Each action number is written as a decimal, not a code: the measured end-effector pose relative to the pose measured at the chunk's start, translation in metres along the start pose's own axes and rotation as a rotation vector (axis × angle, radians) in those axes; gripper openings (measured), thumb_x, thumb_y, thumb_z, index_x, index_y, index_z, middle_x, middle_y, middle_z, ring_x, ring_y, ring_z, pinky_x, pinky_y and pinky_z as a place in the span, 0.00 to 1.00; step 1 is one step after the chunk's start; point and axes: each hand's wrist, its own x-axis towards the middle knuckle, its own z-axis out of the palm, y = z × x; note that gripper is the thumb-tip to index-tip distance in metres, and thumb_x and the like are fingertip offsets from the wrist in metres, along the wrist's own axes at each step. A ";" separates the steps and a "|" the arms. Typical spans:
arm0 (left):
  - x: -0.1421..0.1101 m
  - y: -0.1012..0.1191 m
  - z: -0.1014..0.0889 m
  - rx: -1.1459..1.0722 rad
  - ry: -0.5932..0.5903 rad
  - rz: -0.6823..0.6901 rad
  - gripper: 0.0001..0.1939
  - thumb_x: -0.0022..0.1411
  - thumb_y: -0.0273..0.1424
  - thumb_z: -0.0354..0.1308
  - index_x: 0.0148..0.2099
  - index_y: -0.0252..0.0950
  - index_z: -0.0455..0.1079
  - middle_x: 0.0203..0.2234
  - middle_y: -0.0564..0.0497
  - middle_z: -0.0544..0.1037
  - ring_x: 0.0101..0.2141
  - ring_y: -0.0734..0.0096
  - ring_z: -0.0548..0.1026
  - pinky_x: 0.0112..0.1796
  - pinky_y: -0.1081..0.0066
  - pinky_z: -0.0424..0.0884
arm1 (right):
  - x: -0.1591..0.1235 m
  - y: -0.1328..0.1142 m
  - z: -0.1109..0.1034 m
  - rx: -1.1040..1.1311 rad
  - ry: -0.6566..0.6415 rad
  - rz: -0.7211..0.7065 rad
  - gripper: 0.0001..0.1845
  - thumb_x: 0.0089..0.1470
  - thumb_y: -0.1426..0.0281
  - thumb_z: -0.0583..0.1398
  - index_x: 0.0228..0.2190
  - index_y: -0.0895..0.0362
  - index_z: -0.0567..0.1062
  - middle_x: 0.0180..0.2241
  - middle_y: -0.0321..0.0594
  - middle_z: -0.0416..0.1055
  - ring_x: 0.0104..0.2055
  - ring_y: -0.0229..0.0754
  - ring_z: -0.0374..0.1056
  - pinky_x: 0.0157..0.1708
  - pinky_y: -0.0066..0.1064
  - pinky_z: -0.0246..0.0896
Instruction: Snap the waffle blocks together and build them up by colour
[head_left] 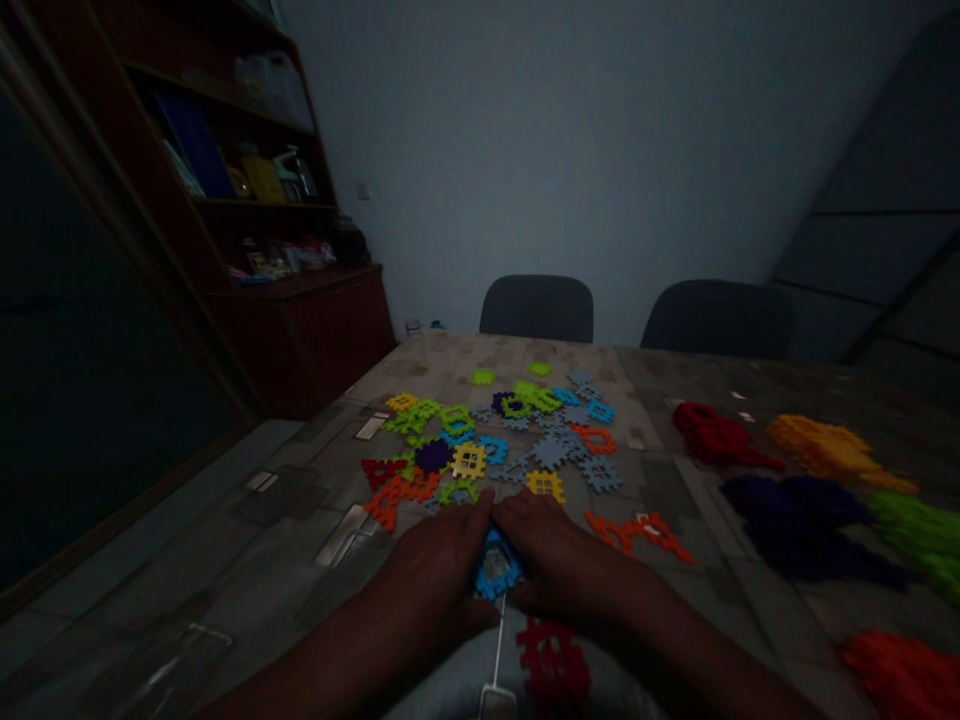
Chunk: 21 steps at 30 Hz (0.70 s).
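Note:
Between my two hands is a blue interlocking plastic piece (pixel 495 568) with notched edges, held near the front of the table. My left hand (pixel 442 560) closes on its left side, and my right hand (pixel 551 550) grips the right side. Fingers partly cover the piece. A red notched piece (pixel 553 665) lies just below my right hand. Beyond my fingertips are a yellow window-shaped piece (pixel 469 461) and another yellow piece (pixel 545 487). Orange pieces (pixel 637 533) lie to the right of my right hand.
Loose green, grey, blue, purple and orange pieces spread over the table (pixel 300 560) ahead. Piles sorted by colour stand at the right: red (pixel 712 437), yellow (pixel 829 450), dark purple (pixel 802 525), green (pixel 919 535), orange (pixel 907 670). Two chairs (pixel 536 307) stand behind; a cabinet (pixel 300 330) is at left.

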 end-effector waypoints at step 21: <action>-0.003 -0.022 0.033 -0.136 0.152 0.032 0.56 0.51 0.26 0.68 0.74 0.45 0.41 0.66 0.40 0.64 0.64 0.48 0.64 0.62 0.49 0.62 | -0.006 -0.001 0.002 0.006 0.047 0.004 0.27 0.46 0.69 0.71 0.48 0.57 0.71 0.47 0.45 0.70 0.50 0.51 0.64 0.53 0.42 0.56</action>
